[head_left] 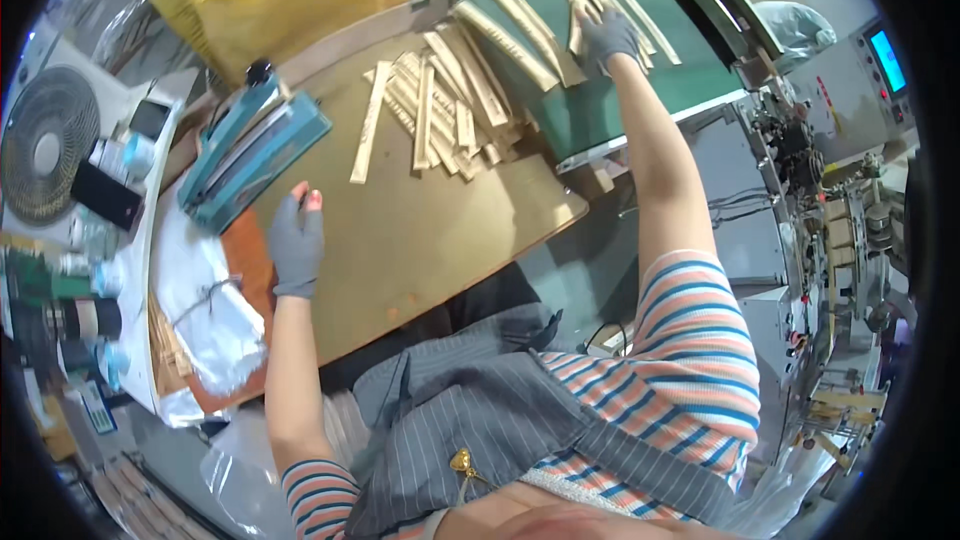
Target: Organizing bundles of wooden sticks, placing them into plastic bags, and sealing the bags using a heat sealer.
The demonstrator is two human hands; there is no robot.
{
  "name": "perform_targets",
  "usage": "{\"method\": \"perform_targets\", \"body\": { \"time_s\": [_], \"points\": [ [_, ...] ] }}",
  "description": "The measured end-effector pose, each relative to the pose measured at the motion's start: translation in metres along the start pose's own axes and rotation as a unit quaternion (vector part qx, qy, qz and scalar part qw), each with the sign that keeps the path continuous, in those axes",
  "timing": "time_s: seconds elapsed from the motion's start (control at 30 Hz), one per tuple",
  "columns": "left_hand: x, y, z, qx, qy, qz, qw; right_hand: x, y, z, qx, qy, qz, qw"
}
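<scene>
My right hand (610, 38), in a grey fingertip-less glove, reaches over the green conveyor belt (560, 120). Its fingers are spread onto narrow tan paper sleeves (645, 25) and partly cover them. My left hand (297, 245), gloved the same way, is at the left side of the brown tabletop (400, 260) with nothing visible in it. Just beyond it stands a teal bench-top heat sealer (255, 155). Between my hands lies a loose pile of long tan paper sleeves (430, 100) with dark print, some crossing over others.
On the left, a white stand carries a round fan (45, 145), a dark phone (105, 195) and small bottles. Clear plastic bags (215, 340) lie below the sealer. Big yellow sacks (280, 0) stand behind the table. Machinery (800, 170) with a control box (860, 90) flanks the right.
</scene>
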State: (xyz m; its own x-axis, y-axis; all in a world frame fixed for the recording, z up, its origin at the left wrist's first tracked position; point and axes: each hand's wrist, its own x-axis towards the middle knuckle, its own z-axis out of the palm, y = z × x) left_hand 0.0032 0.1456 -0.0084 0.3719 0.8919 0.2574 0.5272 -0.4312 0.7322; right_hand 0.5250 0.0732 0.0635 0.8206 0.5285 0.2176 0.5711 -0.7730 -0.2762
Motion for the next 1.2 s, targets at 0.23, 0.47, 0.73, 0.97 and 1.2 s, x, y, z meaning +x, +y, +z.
{"method": "perform_targets", "body": {
  "time_s": [0.23, 0.47, 0.73, 0.97, 1.2],
  "points": [
    [0.051, 0.008, 0.084, 0.026, -0.01, 0.017, 0.999, 0.059, 0.102, -0.003, -0.063, -0.023, 0.171, 0.983],
    [0.083, 0.011, 0.137, -0.07, -0.003, -0.076, 0.995, 0.006, -0.006, 0.048, 0.13, -0.039, -0.209, 0.968],
    [0.098, 0.063, 0.189, -0.056, 0.059, -0.181, 0.98, -0.123, -0.153, 0.086, 0.145, -0.121, -0.163, 0.968],
    [0.09, 0.06, 0.161, -0.26, 0.003, -0.213, 0.942, -0.128, -0.155, 0.098, 0.098, -0.209, -0.074, 0.97],
    [0.079, 0.009, 0.131, -0.482, -0.101, -0.318, 0.81, -0.178, -0.158, 0.127, 0.621, -0.597, 0.029, 0.506]
  ]
}}
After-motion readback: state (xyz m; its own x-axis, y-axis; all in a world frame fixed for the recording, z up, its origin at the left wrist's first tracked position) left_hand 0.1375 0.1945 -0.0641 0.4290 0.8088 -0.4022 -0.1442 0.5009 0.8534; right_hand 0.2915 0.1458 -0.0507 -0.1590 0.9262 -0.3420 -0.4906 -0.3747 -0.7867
